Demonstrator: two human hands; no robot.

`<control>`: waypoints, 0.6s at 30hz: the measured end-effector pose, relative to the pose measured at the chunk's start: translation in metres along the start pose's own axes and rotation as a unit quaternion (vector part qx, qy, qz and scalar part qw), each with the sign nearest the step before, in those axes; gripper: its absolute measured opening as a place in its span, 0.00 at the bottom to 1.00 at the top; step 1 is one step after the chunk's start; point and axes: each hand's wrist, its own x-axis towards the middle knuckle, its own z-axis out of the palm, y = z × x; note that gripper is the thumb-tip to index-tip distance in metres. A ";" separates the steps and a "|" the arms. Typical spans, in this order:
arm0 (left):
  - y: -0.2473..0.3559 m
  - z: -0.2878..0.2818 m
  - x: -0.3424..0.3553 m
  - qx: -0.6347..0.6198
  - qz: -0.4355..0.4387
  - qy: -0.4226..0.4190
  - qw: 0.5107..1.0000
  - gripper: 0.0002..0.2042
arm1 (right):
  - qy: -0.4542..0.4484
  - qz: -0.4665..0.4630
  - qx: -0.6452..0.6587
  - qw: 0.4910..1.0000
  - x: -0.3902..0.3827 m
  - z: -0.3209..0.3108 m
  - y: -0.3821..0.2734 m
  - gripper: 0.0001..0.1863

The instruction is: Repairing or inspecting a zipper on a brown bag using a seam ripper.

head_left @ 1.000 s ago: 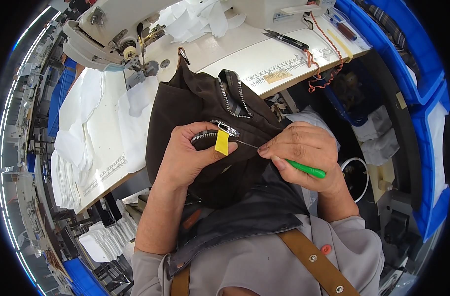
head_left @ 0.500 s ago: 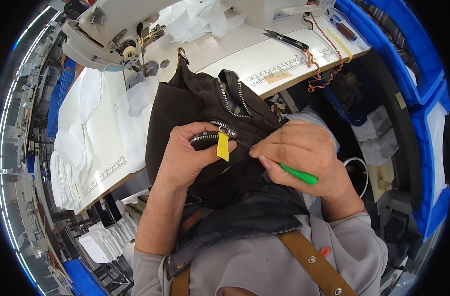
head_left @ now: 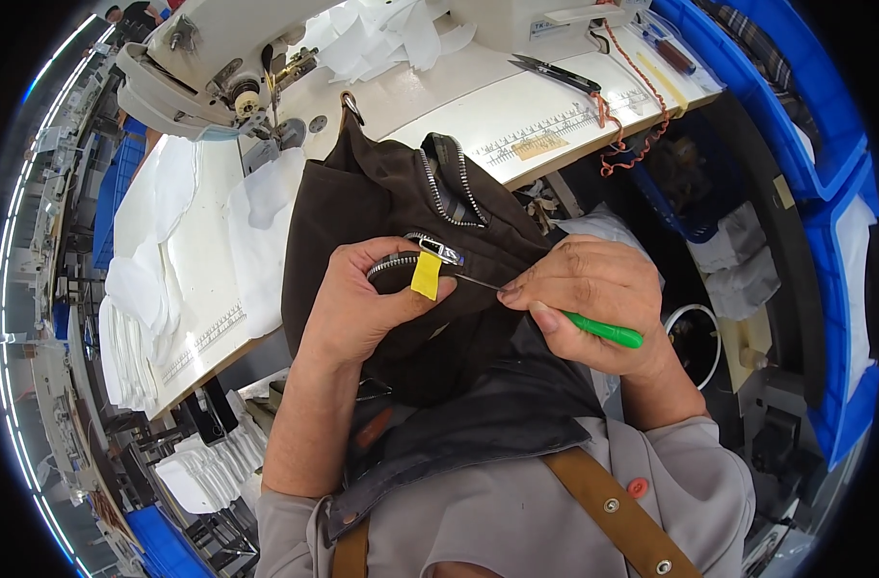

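A dark brown fabric piece (head_left: pixel 328 217) with silver-toothed zippers drapes from the sewing table toward my lap. My left hand (head_left: pixel 357 303) is closed on its lower zipper, thumb beside a yellow tab (head_left: pixel 425 274) hanging from the zipper slider (head_left: pixel 439 249). My right hand (head_left: pixel 584 299) grips a green-handled pointed tool (head_left: pixel 603 328); its thin metal shaft points left to the fabric just below the slider, where I cannot tell whether the tip is touching or inserted. A second zipper (head_left: pixel 447 193) lies open above my hands.
A sewing machine (head_left: pixel 179 77) stands at back left. White pieces (head_left: pixel 170 183) and strips (head_left: pixel 381 39) lie on the table (head_left: pixel 430 111). Black scissors (head_left: pixel 555 75) with orange cord lie at back right, beside a handled tool (head_left: pixel 670 53). Blue bins (head_left: pixel 829 241) line the right side.
My right hand shifted left with the green tool half a second ago and is now back slightly right. The yellow tab swung down and back up. My left hand keeps its hold.
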 end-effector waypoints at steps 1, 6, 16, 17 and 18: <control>0.001 0.000 0.000 -0.006 -0.006 -0.004 1.000 0.14 | -0.002 0.000 0.000 1.000 -0.001 0.000 0.002 0.06; 0.001 -0.002 0.000 -0.012 -0.020 -0.015 1.000 0.13 | -0.006 0.004 0.003 1.000 0.000 0.000 0.003 0.06; 0.005 0.004 -0.003 -0.060 -0.027 -0.007 0.998 0.08 | -0.020 -0.010 -0.024 0.999 0.001 0.001 0.001 0.06; 0.005 0.005 -0.003 -0.062 -0.037 -0.004 0.997 0.08 | -0.021 -0.024 -0.036 0.999 0.002 0.001 0.001 0.07; 0.005 0.005 -0.004 -0.062 -0.037 -0.004 0.997 0.08 | -0.021 -0.024 -0.036 0.999 0.002 0.001 0.000 0.07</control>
